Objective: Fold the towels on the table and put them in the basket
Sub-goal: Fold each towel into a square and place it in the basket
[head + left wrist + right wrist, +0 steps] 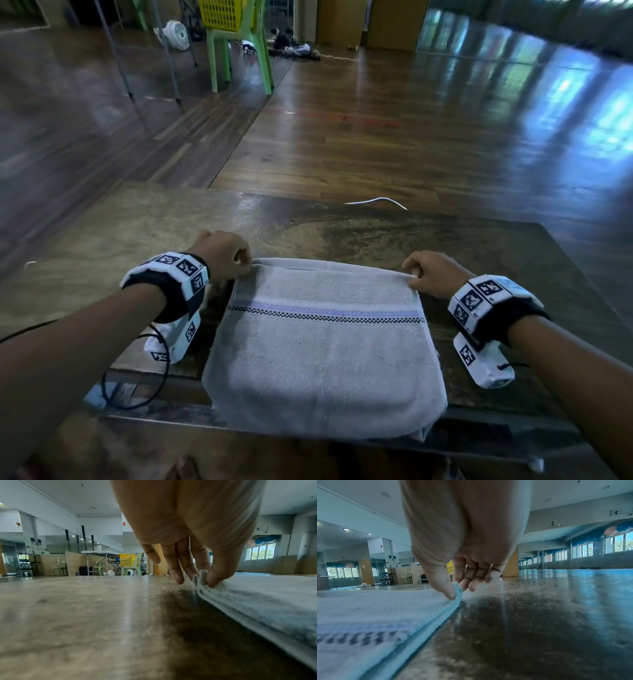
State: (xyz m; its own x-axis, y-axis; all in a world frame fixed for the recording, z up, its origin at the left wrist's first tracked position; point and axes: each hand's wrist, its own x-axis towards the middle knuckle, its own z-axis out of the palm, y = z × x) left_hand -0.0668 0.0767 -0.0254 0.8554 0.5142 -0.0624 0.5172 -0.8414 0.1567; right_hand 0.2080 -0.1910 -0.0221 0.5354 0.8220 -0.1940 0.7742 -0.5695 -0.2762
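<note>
So, largest first: the table (137,233) carries just one towel (322,342) in our view, lying flat w/ its near edge hanging a bit over the table's front. It looks already doubled at least once; the wrist views show stacked layers along both side edges, and the striped band runs across the top face. The basket (226,13), yellow, sits on a green chair (239,54) well apart from the table, across the floor, and we can't tell what's inside it. We judge the task is mid-fold on this towel: another fold prob. left, then the carry to the basket. Whether other towels remain, we can't say; none show on the table.

Our left hand (226,257) pinches the far left corner, thumb and forefinger clamped on the layered edge, other fingers (178,573) hanging loosely apart just above the table. Our right hand (433,274) does the same at the far right corner, thumb pressed to the cloth, remaining fingers curled close together beside it.
</note>
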